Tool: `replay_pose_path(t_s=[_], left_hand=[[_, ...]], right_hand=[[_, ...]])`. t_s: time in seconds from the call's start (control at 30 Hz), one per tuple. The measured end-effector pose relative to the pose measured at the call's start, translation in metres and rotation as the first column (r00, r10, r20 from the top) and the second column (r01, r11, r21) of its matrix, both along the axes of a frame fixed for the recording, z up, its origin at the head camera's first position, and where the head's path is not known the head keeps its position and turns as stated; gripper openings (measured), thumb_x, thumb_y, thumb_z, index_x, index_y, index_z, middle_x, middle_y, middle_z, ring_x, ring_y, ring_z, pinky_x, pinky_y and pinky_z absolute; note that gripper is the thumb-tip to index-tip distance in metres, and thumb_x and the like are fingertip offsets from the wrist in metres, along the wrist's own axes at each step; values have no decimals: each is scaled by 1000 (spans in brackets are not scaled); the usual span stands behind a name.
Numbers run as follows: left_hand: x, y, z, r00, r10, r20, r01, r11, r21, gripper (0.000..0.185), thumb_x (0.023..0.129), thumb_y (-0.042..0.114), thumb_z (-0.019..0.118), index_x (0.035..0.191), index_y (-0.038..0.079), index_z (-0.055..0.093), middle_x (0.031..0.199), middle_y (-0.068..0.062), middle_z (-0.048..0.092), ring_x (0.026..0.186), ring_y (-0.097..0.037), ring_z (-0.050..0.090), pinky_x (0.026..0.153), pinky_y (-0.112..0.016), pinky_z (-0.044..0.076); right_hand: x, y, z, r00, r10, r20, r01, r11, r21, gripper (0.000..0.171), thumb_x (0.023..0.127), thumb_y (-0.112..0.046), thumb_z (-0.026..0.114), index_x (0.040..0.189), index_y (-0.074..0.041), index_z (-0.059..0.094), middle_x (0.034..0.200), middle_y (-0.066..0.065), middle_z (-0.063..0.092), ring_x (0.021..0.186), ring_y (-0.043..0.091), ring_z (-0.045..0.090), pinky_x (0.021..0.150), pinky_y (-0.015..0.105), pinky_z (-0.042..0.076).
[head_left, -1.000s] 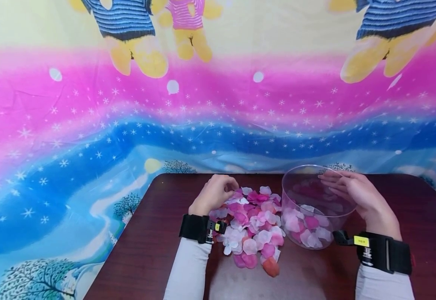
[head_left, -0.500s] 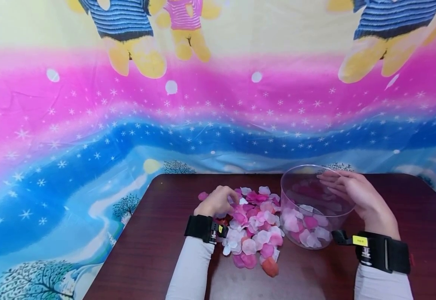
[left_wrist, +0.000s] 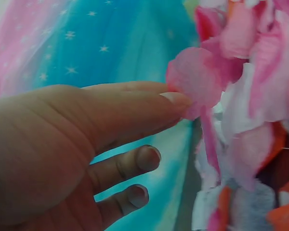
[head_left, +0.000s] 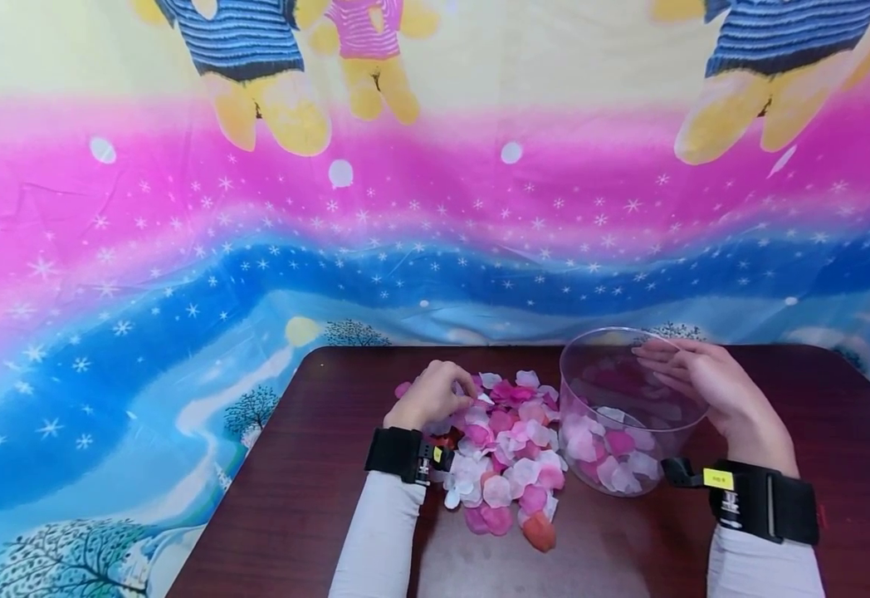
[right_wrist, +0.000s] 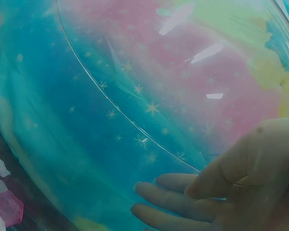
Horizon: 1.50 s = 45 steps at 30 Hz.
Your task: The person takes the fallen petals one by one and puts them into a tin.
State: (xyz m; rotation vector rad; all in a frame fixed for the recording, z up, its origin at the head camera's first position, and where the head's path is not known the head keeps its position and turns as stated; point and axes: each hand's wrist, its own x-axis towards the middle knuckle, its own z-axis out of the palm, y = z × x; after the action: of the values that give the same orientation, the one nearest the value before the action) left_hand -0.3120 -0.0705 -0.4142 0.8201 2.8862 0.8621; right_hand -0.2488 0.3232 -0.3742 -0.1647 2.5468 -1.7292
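Note:
A heap of pink, white and red fabric petals (head_left: pixel 510 448) lies on the dark wooden table (head_left: pixel 308 498). My left hand (head_left: pixel 438 394) rests curled on the heap's far left edge. In the left wrist view its thumb and a finger (left_wrist: pixel 176 98) pinch a pink petal (left_wrist: pixel 197 77), with the other fingers curled below. A clear round plastic tub (head_left: pixel 592 390) stands tilted to the right of the heap with several petals in its bottom. My right hand (head_left: pixel 696 382) grips its far right wall at the rim. Seen through the plastic (right_wrist: pixel 135 96), the right hand (right_wrist: pixel 192 192) shows fingers and thumb against the wall.
A bright pink, blue and yellow cartoon cloth (head_left: pixel 256 249) hangs behind the table and drapes down its left side. One orange-red petal (head_left: pixel 540 531) lies nearest me. Bare tabletop shows to the left of the heap and right of the tub.
My left hand has shifted slightly toward me on the heap, uncovering a pink petal at its far left. The right hand and tub have stayed put.

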Motion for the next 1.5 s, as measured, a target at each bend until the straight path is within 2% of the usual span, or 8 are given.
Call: replay_pose_path(t_s=[0.33,0.57,0.73,0.8,0.93,1.07,1.23,1.5], left_hand=[[11,-4,30,985,-37,-170,57,992,114,10,95,9,74,100,14,81,89,7,70,74,-10,58,71,-27,48],[28,8,54,942,-68,-329,141,969,205,11,94,8,75,102,14,80,91,6,68,71,-13,48,70,-26,42],[40,17,63,914,-102,-392,198,957,212,12,94,7,74,103,13,80,96,4,70,73,-12,49,69,-25,42],[43,21,65,906,-114,-408,214,954,208,12,94,7,74,104,13,80,96,4,70,74,-12,49,70,-25,42],[47,28,67,884,-131,-448,242,950,199,12,94,6,74,102,12,80,95,2,71,74,-10,50,70,-24,42],[52,44,67,835,-127,-535,266,945,192,10,94,8,75,101,13,80,97,3,73,80,-8,62,73,-20,48],[61,70,66,734,-107,-671,276,949,151,10,94,16,76,102,16,81,101,4,75,94,-10,70,83,-23,52],[75,96,64,618,-21,-786,267,946,184,11,93,19,77,103,17,83,100,4,76,98,-9,69,81,-19,46]], right_hand=[[1,0,0,1000,-2,-7,2,999,-33,51,107,-5,23,156,3,35,150,15,54,116,-5,60,96,21,50],[1,0,0,1000,-5,-15,4,1000,-27,51,108,-4,23,156,3,34,152,21,50,117,-4,60,95,21,51],[2,1,0,999,-6,-31,6,1000,9,51,107,-4,21,155,6,35,151,28,47,115,-5,60,93,20,52],[2,0,0,999,-3,-34,4,1000,29,51,106,-2,20,154,7,34,151,30,46,119,1,61,94,21,52],[0,-2,1,1000,15,-26,-13,998,65,51,107,-1,18,154,8,33,151,30,46,134,30,56,97,25,51],[-1,-4,2,999,30,-13,-29,997,68,50,108,-3,17,155,8,33,152,29,46,139,42,46,98,26,51],[0,-4,3,1000,21,-9,-21,998,64,50,109,-6,17,155,8,32,152,29,46,139,43,46,97,23,51],[-1,-5,3,1000,27,13,-28,998,48,51,109,-8,16,155,8,31,153,30,44,140,45,44,107,40,45]])
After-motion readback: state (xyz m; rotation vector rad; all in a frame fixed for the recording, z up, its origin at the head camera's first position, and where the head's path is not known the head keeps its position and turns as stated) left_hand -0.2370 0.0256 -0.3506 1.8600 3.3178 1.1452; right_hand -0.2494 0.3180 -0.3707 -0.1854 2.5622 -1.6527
